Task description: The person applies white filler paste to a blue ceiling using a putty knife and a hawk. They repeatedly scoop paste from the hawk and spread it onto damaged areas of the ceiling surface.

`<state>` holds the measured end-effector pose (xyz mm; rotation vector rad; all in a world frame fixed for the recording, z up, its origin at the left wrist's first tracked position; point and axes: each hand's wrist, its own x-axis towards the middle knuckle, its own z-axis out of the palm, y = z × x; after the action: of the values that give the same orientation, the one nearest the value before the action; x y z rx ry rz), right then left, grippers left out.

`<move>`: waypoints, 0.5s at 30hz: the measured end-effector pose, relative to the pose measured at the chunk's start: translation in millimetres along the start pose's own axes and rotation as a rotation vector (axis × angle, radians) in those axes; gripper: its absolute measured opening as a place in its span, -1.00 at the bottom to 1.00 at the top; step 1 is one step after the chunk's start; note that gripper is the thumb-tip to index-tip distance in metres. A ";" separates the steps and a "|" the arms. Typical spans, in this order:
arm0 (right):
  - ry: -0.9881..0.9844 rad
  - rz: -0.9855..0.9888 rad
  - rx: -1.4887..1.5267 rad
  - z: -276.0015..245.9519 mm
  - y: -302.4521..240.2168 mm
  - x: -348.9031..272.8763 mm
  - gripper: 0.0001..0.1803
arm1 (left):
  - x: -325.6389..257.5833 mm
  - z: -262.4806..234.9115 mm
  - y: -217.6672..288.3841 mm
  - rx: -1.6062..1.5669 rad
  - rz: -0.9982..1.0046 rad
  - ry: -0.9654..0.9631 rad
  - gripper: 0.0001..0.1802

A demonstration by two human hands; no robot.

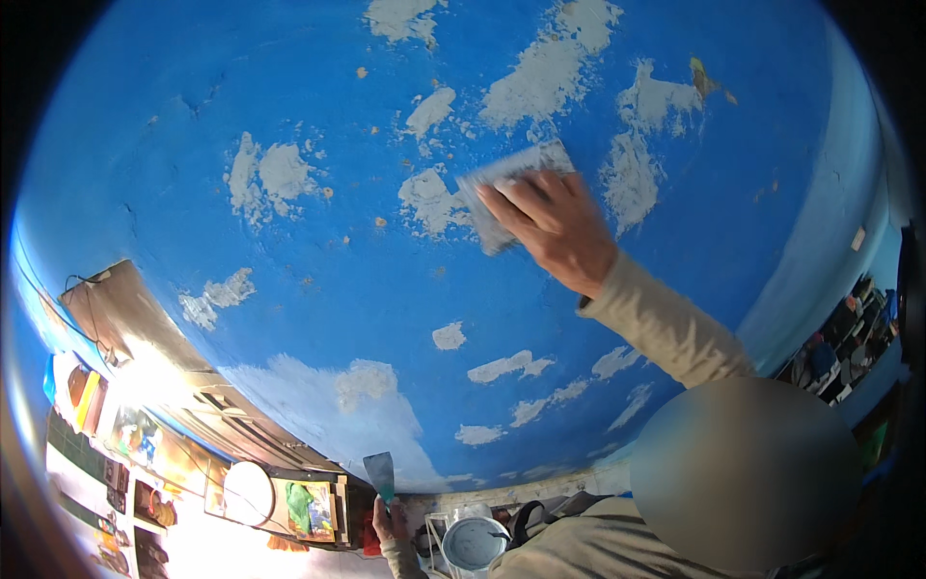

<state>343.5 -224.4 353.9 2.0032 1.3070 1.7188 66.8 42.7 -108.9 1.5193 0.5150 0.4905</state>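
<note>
My right hand [558, 227] is pressed close to a blue wall [386, 270], its fingers spread over the back of a flat grey spreader plate [492, 227]. The plate is smeared with pale filler and slightly blurred, and its far edge is hard to make out. Around it are rough whitish filler patches [629, 179], some large and some small. Low in the view, my left hand [391, 521] is closed on the handle of a putty knife [380, 475]. Its blade points up, near a broad pale area [323, 396] of the wall.
A round bucket [451, 548] with greyish contents stands below, right of my left hand. A bright lamp [149, 376] glows at left beside a wooden board [116, 299] and shelves [135, 502]. Dark cluttered items [839, 338] lie at far right.
</note>
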 end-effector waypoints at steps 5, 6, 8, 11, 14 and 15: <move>0.193 0.254 -0.307 -47.4 86.0 43.6 -0.48 | -12.7 -11.4 5.5 -0.096 -0.050 0.049 -0.82; 0.231 0.349 -0.431 -48.8 110.1 49.7 -0.45 | -6.9 -12.4 -11.0 -0.047 -0.001 0.017 -0.82; 0.182 0.337 -0.649 -46.0 110.8 63.2 -0.63 | -7.2 -3.4 -4.3 -0.071 -0.009 0.019 -0.82; 0.277 0.238 -0.291 -10.9 62.5 71.7 -0.60 | -15.2 -6.5 13.2 -0.035 -0.019 0.050 -0.82; 0.212 0.096 -0.185 31.0 5.4 46.2 -0.33 | -14.9 -3.3 3.9 0.003 0.008 0.081 -0.81; 0.121 0.069 -0.148 34.7 -13.3 37.8 -0.36 | -13.7 -0.8 4.9 -0.004 0.022 0.066 -0.81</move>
<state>364.9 -176.4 361.2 1.9098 1.1196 1.9346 55.4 35.1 -103.9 1.5103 0.5488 0.5597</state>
